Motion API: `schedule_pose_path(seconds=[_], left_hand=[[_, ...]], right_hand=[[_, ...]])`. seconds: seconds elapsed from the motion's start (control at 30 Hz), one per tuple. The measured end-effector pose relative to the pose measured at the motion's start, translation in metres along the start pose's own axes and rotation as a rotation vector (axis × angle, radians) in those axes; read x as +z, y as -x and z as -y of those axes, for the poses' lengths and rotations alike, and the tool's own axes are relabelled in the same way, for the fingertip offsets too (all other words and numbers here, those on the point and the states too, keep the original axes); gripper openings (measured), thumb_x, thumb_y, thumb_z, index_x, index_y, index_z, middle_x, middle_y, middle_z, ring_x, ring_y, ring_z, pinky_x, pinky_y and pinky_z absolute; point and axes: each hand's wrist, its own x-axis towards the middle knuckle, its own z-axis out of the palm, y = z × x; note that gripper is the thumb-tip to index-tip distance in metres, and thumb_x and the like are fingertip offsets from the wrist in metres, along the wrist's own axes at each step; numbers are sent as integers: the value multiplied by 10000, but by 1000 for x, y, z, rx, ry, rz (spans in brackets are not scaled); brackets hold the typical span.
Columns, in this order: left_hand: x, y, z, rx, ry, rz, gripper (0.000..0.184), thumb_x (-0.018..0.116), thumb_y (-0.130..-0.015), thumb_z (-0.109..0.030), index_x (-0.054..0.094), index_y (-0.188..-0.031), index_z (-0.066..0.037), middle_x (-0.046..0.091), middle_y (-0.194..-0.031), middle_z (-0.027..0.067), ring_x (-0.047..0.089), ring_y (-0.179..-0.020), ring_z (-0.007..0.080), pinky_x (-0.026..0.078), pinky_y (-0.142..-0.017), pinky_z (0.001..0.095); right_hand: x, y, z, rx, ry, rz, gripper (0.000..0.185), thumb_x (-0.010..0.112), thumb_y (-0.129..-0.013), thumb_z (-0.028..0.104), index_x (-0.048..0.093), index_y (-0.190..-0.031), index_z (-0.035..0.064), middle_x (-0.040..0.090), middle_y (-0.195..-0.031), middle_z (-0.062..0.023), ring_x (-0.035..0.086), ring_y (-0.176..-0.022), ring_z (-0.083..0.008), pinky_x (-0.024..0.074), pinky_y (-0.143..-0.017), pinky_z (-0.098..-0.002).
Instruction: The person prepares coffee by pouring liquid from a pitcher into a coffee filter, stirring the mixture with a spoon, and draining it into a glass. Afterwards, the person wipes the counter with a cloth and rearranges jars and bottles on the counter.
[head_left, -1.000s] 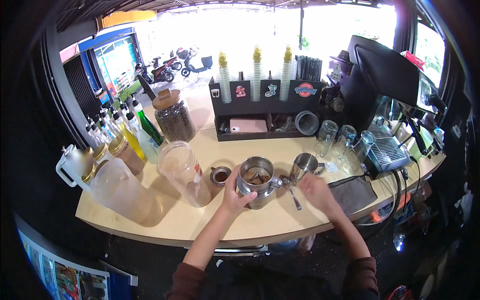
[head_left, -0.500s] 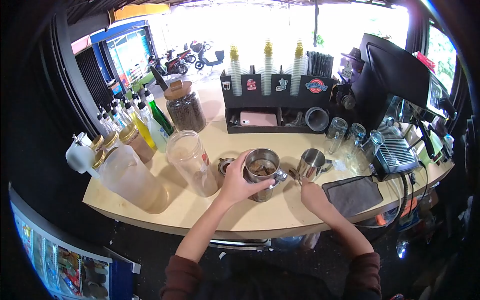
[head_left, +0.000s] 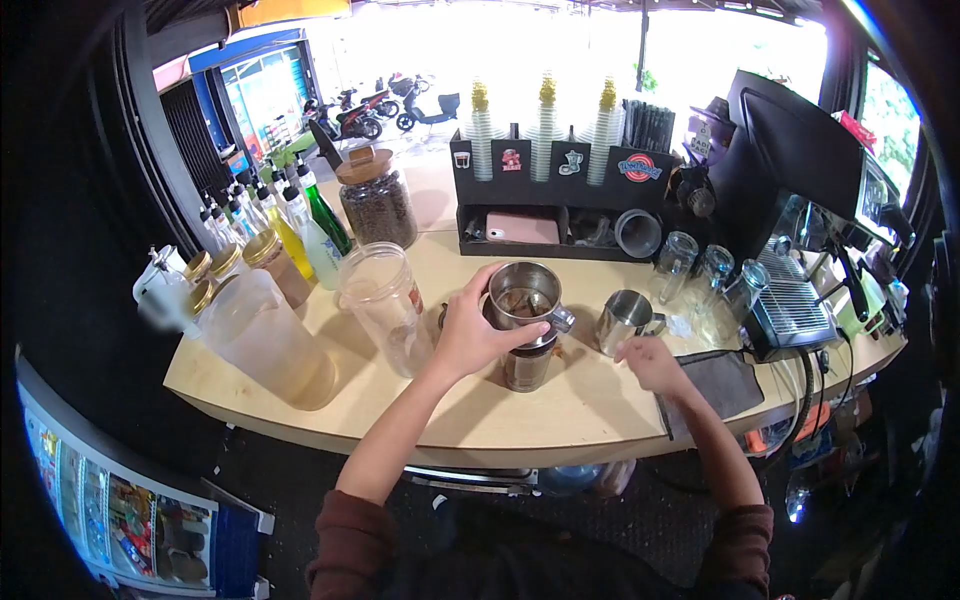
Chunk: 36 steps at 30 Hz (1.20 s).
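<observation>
My left hand (head_left: 478, 325) is wrapped round a metal cup (head_left: 525, 292) with a side handle; brownish contents show inside. The cup is directly over a second metal container (head_left: 527, 368) on the counter; whether they touch is hard to see. My right hand (head_left: 652, 364) is closed, just in front of a small steel pitcher (head_left: 626, 318) and by the left edge of a dark cloth (head_left: 722, 386). What its fingers hold, if anything, is hidden. Left of my left hand stands a tall clear plastic jar (head_left: 385, 305).
A frosted pitcher (head_left: 265, 345), pump bottles (head_left: 310, 240) and a jar of dark beans (head_left: 378, 205) occupy the counter's left. Behind is a black cup rack (head_left: 540, 160) holding a phone (head_left: 522, 229). Glass mugs (head_left: 712, 268) and an espresso machine (head_left: 800, 300) stand at right.
My right hand has moved right, away from the metal cup; the spoon-like utensil seen in it earlier no longer shows clearly. My left hand still holds the cup, now slightly higher in view.
</observation>
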Motion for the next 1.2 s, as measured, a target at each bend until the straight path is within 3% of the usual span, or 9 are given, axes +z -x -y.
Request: schedule_pose_path(seconds=[0.07, 0.2, 0.4, 0.47, 0.63, 0.73, 0.9, 1.0, 1.2], left_hand=[[-1, 0, -2, -9, 15, 15, 713, 861, -615, -221, 513, -1202, -14, 643, -1072, 106, 611, -1019, 189, 465, -929, 337], [0, 0, 0, 69, 29, 1, 734, 853, -618, -176, 480, -1230, -18, 621, -1120, 106, 599, -1050, 186, 458, -946, 332], [5, 4, -1, 105, 14, -25, 767, 848, -584, -179, 468, -1233, -26, 621, -1118, 133, 607, -1053, 245, 467, -938, 355], [7, 7, -4, 103, 17, -19, 771, 846, -580, -171, 465, -1236, -32, 614, -1123, 134, 597, -1068, 259, 458, -950, 360], [14, 9, -7, 224, -100, -12, 809, 841, -561, -141, 450, -1265, -60, 522, -1226, 131, 532, -1135, 295, 413, -996, 382], [10, 10, -7, 179, -56, -38, 819, 835, -557, -113, 448, -1278, -75, 509, -1235, 127, 534, -1131, 290, 427, -982, 382], [10, 11, -9, 207, -41, -46, 836, 839, -551, -106, 448, -1290, -88, 516, -1226, 124, 532, -1136, 289, 436, -975, 383], [9, 9, -6, 224, -28, -60, 836, 840, -550, -110, 451, -1290, -91, 520, -1222, 122, 533, -1135, 289, 439, -975, 384], [5, 9, -6, 218, -60, -32, 848, 837, -545, -92, 444, -1296, -88, 521, -1224, 121, 527, -1145, 287, 440, -979, 383]], right_hand=[[-9, 0, 9, -261, -135, -107, 240, 499, -948, 204, 626, -874, 13, 599, -719, -24, 510, -660, -80, 407, -582, -256], [-31, 30, 88, -274, -149, -221, 231, 509, -941, 195, 629, -879, 8, 595, -707, -35, 515, -644, -95, 402, -570, -268], [-24, 52, 146, -590, 379, -340, 153, 525, -888, 120, 620, -897, 0, 631, -809, -138, 609, -682, -281, 467, -607, -365], [-15, 51, 154, -757, 746, -358, 131, 539, -830, 78, 599, -917, 1, 607, -871, -147, 614, -745, -339, 494, -645, -416], [9, 41, 166, -743, 940, -355, 190, 567, -747, 53, 540, -929, 7, 539, -927, -114, 615, -851, -285, 524, -648, -387], [10, 40, 169, -902, 990, -294, 201, 588, -732, 62, 553, -925, 20, 537, -934, -89, 599, -851, -241, 527, -628, -353], [8, 36, 166, -1074, 1100, -426, 192, 617, -717, 110, 589, -902, 66, 533, -920, -36, 556, -832, -177, 466, -647, -312], [3, 43, 167, -1059, 1140, -308, 194, 611, -716, 124, 604, -905, 78, 531, -917, -28, 543, -843, -172, 419, -682, -319], [-2, 40, 160, -1100, 1178, -349, 165, 595, -729, 139, 607, -884, 82, 521, -908, -21, 511, -876, -163, 381, -717, -323]])
